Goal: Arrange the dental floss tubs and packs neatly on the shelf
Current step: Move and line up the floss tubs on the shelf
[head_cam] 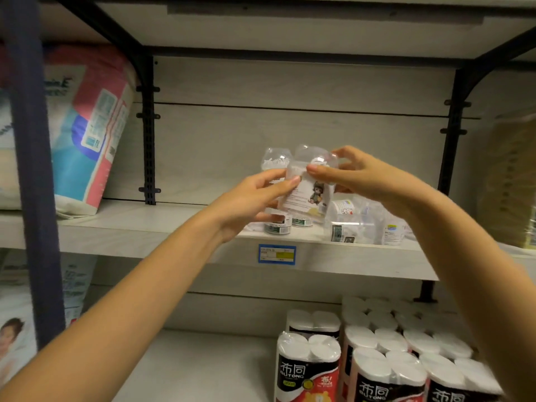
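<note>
Both hands were raised to the middle shelf (pixel 150 227) and closed on the same clear floss pack (pixel 309 187): the left hand (pixel 252 198) gripped its left side with the thumb tip pressed on the front, and the right hand (pixel 359 175) pinched its upper right part between thumb and fingers. The pack was held upright just above the shelf board, a transparent plastic tub with a rounded top, white floss picks visible inside and a white label bearing a small cartoon figure. Behind it stood a second clear tub (pixel 275 162) of white picks. Small dark-labelled tubs (pixel 278 224) sat on the shelf under the left hand, and a loose heap of clear packs (pixel 362 221) lay to the right. Below were wrapped tissue rolls (pixel 377 358).
</note>
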Demonstrator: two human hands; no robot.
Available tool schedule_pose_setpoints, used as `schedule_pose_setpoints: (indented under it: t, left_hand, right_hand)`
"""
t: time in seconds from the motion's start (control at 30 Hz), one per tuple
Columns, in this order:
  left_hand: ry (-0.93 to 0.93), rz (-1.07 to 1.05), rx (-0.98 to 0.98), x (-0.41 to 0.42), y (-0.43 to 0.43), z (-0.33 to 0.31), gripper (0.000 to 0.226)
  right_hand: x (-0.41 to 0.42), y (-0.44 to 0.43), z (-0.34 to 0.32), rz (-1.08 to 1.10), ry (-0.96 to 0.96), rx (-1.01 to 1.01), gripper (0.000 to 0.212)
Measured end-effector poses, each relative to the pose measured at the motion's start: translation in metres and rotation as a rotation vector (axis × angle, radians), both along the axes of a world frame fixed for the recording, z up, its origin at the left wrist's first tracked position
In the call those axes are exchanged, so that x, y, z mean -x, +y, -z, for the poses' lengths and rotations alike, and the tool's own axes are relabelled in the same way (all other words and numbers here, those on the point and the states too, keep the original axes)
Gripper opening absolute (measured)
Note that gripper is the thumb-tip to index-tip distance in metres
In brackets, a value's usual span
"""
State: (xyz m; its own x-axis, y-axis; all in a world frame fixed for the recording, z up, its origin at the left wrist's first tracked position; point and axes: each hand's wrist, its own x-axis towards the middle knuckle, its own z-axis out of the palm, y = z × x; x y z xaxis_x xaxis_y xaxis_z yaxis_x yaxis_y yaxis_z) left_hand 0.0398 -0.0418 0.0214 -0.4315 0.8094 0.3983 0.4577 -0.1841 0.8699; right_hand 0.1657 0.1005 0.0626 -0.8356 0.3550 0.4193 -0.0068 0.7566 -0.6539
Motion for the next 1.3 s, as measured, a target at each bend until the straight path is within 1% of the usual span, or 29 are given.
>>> schedule_pose_setpoints:
  t: [0.07, 0.13, 0.23, 0.27, 0.37, 0.43, 0.67, 0.73, 0.8, 0.93, 1.03, 1.1, 1.17, 1.23, 1.3]
  left_hand:
    - [-0.035, 0.03, 0.018, -0.001, -0.012, 0.008, 0.038]
    - [-0.051, 0.026, 0.032, 0.0, -0.026, 0.017, 0.044]
    - [-0.005, -0.037, 0.049, 0.014, -0.055, 0.022, 0.059]
    - [0.04, -0.067, 0.064, 0.023, -0.067, 0.019, 0.06]
    - [0.224, -0.178, 0.118, 0.058, -0.102, 0.003, 0.051]
    - [0.309, -0.272, 0.136, 0.089, -0.121, -0.008, 0.052]
    - [0.452, -0.424, 0.215, 0.19, -0.147, -0.014, 0.063]
    - [0.465, -0.422, 0.248, 0.209, -0.149, -0.012, 0.067]
    - [0.471, -0.405, 0.291, 0.224, -0.152, -0.009, 0.066]
    - [0.476, -0.393, 0.357, 0.245, -0.156, -0.001, 0.06]
    - [0.543, -0.393, 0.378, 0.25, -0.155, 0.001, 0.062]
    - [0.62, -0.411, 0.33, 0.249, -0.156, -0.002, 0.064]
    - [0.698, -0.419, 0.297, 0.247, -0.155, -0.004, 0.06]
    - [0.793, -0.453, 0.324, 0.247, -0.151, -0.006, 0.054]
    - [0.837, -0.513, 0.357, 0.251, -0.145, -0.007, 0.051]
  right_hand:
    - [-0.003, -0.011, 0.008, -0.022, -0.011, -0.001, 0.085]
    - [0.0, -0.022, 0.019, -0.062, -0.012, 0.0, 0.081]
    - [0.019, -0.043, 0.029, -0.113, 0.012, 0.002, 0.059]
    - [0.029, -0.052, 0.029, -0.119, 0.036, 0.004, 0.057]
    - [0.074, -0.08, 0.025, -0.129, 0.117, -0.029, 0.071]
    - [0.112, -0.098, 0.021, -0.134, 0.145, -0.058, 0.07]
    - [0.229, -0.136, 0.027, -0.093, 0.085, -0.025, 0.073]
    - [0.251, -0.143, 0.033, -0.079, 0.054, -0.015, 0.074]
    - [0.268, -0.148, 0.04, -0.071, 0.022, -0.006, 0.073]
    - [0.287, -0.154, 0.051, -0.043, -0.049, -0.053, 0.074]
    - [0.288, -0.152, 0.053, -0.033, -0.079, -0.066, 0.075]
    - [0.284, -0.147, 0.052, -0.037, -0.042, -0.046, 0.069]
    - [0.281, -0.142, 0.051, -0.032, 0.005, -0.066, 0.056]
    - [0.283, -0.141, 0.05, -0.036, 0.005, -0.087, 0.047]
    - [0.292, -0.141, 0.049, -0.028, -0.006, -0.109, 0.045]
